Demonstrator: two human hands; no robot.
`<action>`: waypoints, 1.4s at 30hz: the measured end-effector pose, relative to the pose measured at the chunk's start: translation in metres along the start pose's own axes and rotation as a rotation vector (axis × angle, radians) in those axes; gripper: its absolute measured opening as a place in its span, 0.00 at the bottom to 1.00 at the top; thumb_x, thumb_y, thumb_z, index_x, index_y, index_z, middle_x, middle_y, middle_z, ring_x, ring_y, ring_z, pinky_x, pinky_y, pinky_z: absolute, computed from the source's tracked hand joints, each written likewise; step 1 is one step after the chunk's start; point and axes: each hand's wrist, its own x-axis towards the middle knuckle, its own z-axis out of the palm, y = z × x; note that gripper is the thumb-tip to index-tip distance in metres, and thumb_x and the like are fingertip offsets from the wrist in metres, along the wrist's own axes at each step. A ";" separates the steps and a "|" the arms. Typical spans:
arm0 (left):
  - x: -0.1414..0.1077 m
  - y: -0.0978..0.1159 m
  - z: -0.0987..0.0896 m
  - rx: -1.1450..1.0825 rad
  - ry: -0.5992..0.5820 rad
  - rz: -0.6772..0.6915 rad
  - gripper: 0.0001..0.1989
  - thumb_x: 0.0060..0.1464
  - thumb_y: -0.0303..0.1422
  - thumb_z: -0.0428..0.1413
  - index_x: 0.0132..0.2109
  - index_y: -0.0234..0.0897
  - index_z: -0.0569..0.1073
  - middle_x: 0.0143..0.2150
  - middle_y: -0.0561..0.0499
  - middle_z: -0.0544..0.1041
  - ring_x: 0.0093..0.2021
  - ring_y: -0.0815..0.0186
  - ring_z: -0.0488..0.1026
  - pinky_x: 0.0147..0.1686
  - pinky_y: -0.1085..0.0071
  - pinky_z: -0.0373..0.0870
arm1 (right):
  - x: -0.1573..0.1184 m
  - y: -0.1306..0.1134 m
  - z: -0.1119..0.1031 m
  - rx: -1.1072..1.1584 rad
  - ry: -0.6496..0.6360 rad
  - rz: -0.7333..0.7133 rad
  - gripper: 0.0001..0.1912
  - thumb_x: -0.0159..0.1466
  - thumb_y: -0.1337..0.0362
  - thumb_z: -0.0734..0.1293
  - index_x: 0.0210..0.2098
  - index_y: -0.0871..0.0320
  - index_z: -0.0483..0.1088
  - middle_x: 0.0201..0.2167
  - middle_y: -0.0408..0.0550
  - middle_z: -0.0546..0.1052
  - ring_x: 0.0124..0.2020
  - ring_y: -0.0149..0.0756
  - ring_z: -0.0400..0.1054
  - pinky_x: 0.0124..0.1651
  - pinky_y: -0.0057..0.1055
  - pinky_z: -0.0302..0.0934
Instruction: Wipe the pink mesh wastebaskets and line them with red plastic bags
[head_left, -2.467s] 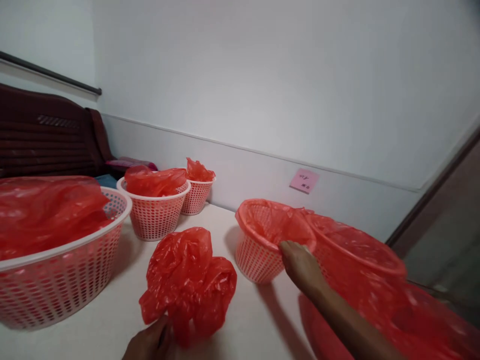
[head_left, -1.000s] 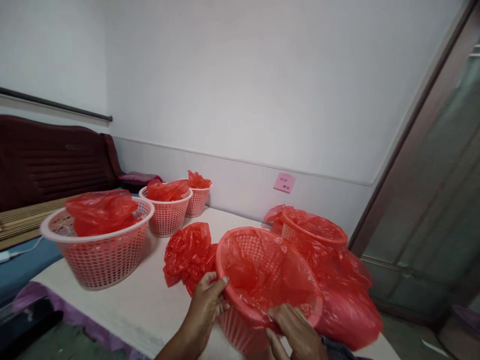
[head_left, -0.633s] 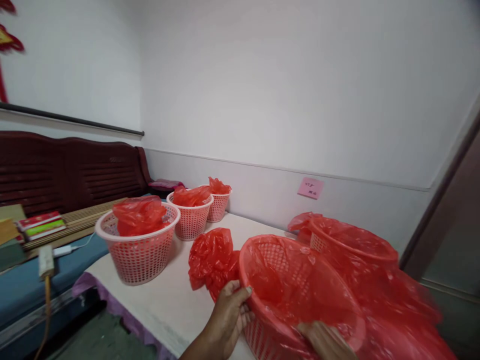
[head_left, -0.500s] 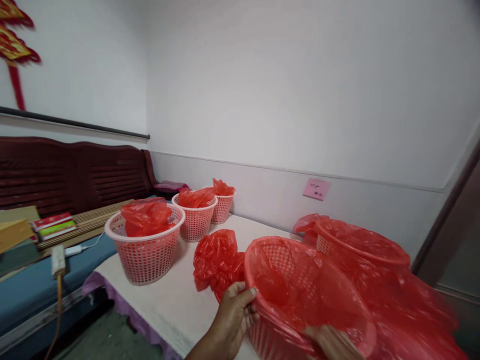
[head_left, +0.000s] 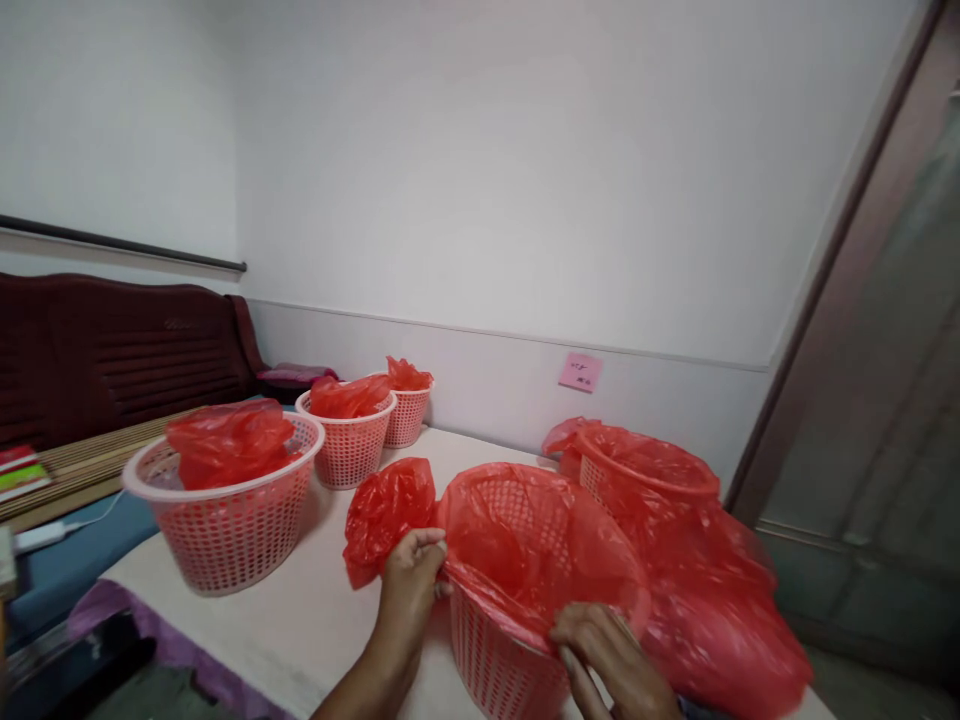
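Observation:
A pink perforated plastic basket [head_left: 499, 660] stands on the table in front of me, with a red plastic bag [head_left: 517, 545] lining it and folded over much of its rim. At the rim's left side, my left hand [head_left: 412, 570] pinches the bag's edge. My right hand [head_left: 611, 650] grips the bag at the front of the rim, fingers curled over it. Crumpled red plastic [head_left: 390, 515] bunches out left of the basket. Behind and to the right is another basket [head_left: 649, 470] covered by a red bag, whose loose part [head_left: 727, 610] spreads to the right.
Three more baskets, one nearest at left [head_left: 232, 540], one behind it [head_left: 352, 445] and one by the wall [head_left: 409, 415], hold crumpled red bags. A pink note [head_left: 580, 372] is on the wall. A dark wooden bench [head_left: 127, 350] stands left, a door [head_left: 877, 430] right.
The view has turned right, so things sit farther left. The lined basket stands more upright, and my right hand has come up onto the front rim. My left hand stays at the left rim.

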 end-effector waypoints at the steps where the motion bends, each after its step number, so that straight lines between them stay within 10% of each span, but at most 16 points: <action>1: 0.001 0.004 0.001 0.020 -0.011 0.029 0.16 0.40 0.37 0.63 0.36 0.34 0.71 0.25 0.56 0.72 0.21 0.72 0.66 0.23 0.74 0.64 | 0.000 0.004 -0.002 -0.005 0.028 0.043 0.08 0.66 0.69 0.60 0.41 0.52 0.67 0.35 0.45 0.76 0.38 0.35 0.72 0.41 0.30 0.67; 7: 0.004 0.024 0.014 0.014 -0.059 0.195 0.11 0.47 0.36 0.62 0.36 0.36 0.72 0.28 0.57 0.71 0.28 0.74 0.65 0.29 0.77 0.62 | -0.008 0.060 -0.020 -0.117 0.246 0.602 0.20 0.63 0.52 0.61 0.49 0.56 0.68 0.47 0.55 0.73 0.50 0.46 0.69 0.53 0.47 0.64; 12: -0.003 0.025 0.029 -0.114 -0.115 0.200 0.14 0.45 0.33 0.65 0.39 0.36 0.72 0.31 0.58 0.71 0.31 0.75 0.67 0.32 0.80 0.64 | -0.012 0.095 -0.017 0.173 -0.028 1.017 0.29 0.55 0.41 0.58 0.40 0.60 0.68 0.34 0.54 0.77 0.33 0.43 0.74 0.35 0.37 0.68; 16: -0.006 0.024 0.037 -0.230 -0.158 0.053 0.14 0.51 0.31 0.61 0.46 0.38 0.71 0.35 0.55 0.75 0.33 0.73 0.73 0.35 0.77 0.71 | -0.013 0.104 -0.011 0.090 -0.119 1.006 0.20 0.58 0.44 0.55 0.21 0.53 0.57 0.19 0.42 0.68 0.22 0.35 0.64 0.25 0.30 0.57; 23: -0.004 0.025 0.038 -0.228 -0.240 -0.241 0.05 0.55 0.25 0.55 0.37 0.27 0.74 0.32 0.39 0.81 0.34 0.61 0.79 0.36 0.66 0.78 | -0.005 0.106 -0.028 -0.215 -0.294 0.928 0.23 0.64 0.48 0.53 0.20 0.54 0.61 0.21 0.49 0.72 0.26 0.39 0.67 0.29 0.33 0.50; 30: -0.015 0.019 0.036 -0.143 -0.199 -0.097 0.26 0.50 0.29 0.62 0.57 0.37 0.67 0.46 0.47 0.81 0.42 0.64 0.80 0.43 0.71 0.75 | 0.000 0.094 -0.047 -0.487 -0.403 0.861 0.19 0.66 0.53 0.57 0.27 0.57 0.70 0.30 0.58 0.78 0.34 0.51 0.74 0.30 0.35 0.48; 36: -0.018 0.022 0.036 0.019 -0.227 -0.040 0.30 0.50 0.34 0.61 0.60 0.36 0.65 0.52 0.43 0.79 0.45 0.62 0.79 0.44 0.71 0.74 | 0.003 0.084 -0.046 -0.498 -0.287 0.757 0.11 0.64 0.64 0.56 0.31 0.58 0.68 0.32 0.54 0.75 0.30 0.43 0.70 0.29 0.33 0.44; 42: -0.011 0.031 0.028 0.133 -0.093 -0.048 0.32 0.47 0.34 0.62 0.60 0.34 0.66 0.53 0.41 0.79 0.47 0.61 0.78 0.45 0.70 0.74 | 0.019 0.093 -0.039 0.129 0.119 0.792 0.15 0.58 0.55 0.61 0.19 0.54 0.57 0.18 0.40 0.63 0.23 0.33 0.58 0.29 0.30 0.49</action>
